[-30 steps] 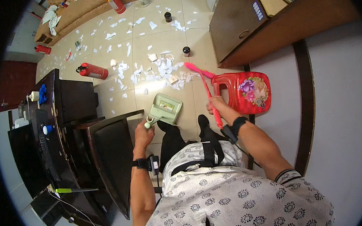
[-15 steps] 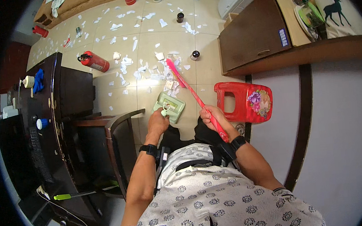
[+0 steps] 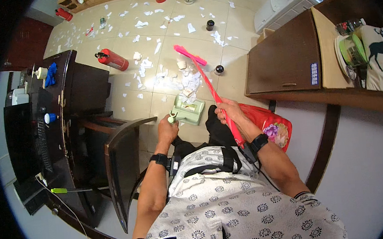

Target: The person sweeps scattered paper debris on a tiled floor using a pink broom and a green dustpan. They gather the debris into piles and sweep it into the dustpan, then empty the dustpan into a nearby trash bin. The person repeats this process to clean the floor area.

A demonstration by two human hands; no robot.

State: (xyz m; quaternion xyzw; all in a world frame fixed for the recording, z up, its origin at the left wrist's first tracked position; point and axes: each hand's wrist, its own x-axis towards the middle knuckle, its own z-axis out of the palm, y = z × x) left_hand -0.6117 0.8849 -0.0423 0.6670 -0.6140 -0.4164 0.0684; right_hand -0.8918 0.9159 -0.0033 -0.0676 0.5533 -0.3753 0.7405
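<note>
The left hand [image 3: 168, 130] grasped a green dustpan [image 3: 196, 115] by its handle, beside a dark shoe [image 3: 211, 112]; the right hand [image 3: 232, 111] clasped a pink broom [image 3: 212, 88], its bristles beyond the heaped torn paper [image 3: 190, 81] just ahead of the dustpan. A red stool [image 3: 261, 119] stood farther right.
</note>
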